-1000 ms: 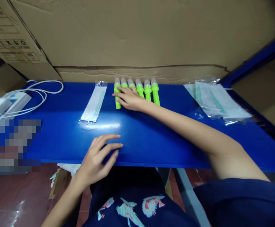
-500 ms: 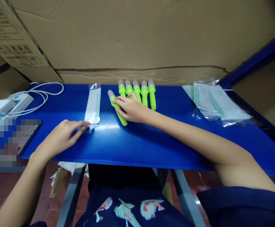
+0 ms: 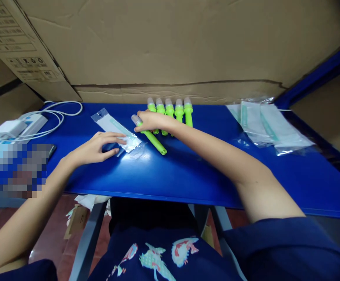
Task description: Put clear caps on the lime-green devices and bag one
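My right hand (image 3: 149,120) grips a lime-green stick with a translucent cap (image 3: 155,143) near its capped end. The stick lies slanted on the blue table, its lower end toward me. Behind and beside that hand stand several like green sticks (image 3: 188,113) in a row, partly hidden by the hand and forearm. My left hand (image 3: 104,146) is open, its fingers stretched over the lower part of a clear plastic packet (image 3: 111,124) with a white and pale green insert. This packet lies tilted, its lower corner close to the held stick.
More clear packets (image 3: 287,128) overlap at the right of the blue table (image 3: 205,175). At left are a power strip (image 3: 37,123), a white charger (image 3: 9,128), a looped white cable (image 3: 73,107) and a pixelated flat object (image 3: 26,168). A cardboard wall (image 3: 170,47) borders the back.
The packet has turned from upright to slanted and shifted right, with my left hand following onto it. My right hand has moved up the stick toward its cap; the stick's lower end has swung right.
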A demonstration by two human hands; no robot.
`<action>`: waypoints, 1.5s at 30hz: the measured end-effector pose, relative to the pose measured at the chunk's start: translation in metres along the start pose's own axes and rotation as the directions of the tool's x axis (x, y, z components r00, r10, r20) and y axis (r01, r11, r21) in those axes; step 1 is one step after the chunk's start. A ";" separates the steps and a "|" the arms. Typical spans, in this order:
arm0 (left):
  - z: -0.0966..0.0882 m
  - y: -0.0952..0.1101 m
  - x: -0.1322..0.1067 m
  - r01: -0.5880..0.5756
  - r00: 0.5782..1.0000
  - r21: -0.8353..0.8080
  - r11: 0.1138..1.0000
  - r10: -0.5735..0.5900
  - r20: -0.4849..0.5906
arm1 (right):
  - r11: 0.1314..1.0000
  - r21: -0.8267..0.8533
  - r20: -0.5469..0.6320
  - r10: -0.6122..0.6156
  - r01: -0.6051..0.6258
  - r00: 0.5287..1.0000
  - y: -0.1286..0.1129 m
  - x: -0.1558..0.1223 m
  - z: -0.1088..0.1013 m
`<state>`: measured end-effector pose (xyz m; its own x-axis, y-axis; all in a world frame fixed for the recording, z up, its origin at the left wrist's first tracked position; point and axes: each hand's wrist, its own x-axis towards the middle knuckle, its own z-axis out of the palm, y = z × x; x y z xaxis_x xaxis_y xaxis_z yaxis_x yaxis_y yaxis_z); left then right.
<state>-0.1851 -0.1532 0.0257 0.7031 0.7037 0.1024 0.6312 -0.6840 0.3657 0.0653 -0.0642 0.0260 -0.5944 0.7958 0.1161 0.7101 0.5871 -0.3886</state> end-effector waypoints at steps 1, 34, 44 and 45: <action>0.000 0.001 0.004 -0.017 1.000 -0.024 1.000 0.016 -0.016 | 0.996 0.001 0.092 0.087 -0.087 0.992 -0.005 -0.005 -0.006; 0.008 -0.032 0.084 -0.018 0.988 -0.136 0.991 -0.004 -0.156 | 0.779 0.616 -0.564 0.335 0.115 0.755 0.022 -0.106 0.032; -0.004 -0.044 0.075 -0.036 0.995 -0.039 0.999 0.040 0.091 | 0.716 0.695 -0.372 0.285 0.062 0.883 0.033 -0.109 0.031; -0.005 -0.044 0.074 -0.024 0.995 -0.016 1.000 0.025 0.097 | 0.673 0.736 -0.355 0.289 0.075 0.889 0.032 -0.109 0.030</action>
<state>-0.1628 -0.0700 0.0212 0.7470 0.6645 0.0214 0.6093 -0.6972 0.3777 0.1415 -0.1361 -0.0266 -0.1890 0.9301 0.3149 0.1553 0.3449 -0.9257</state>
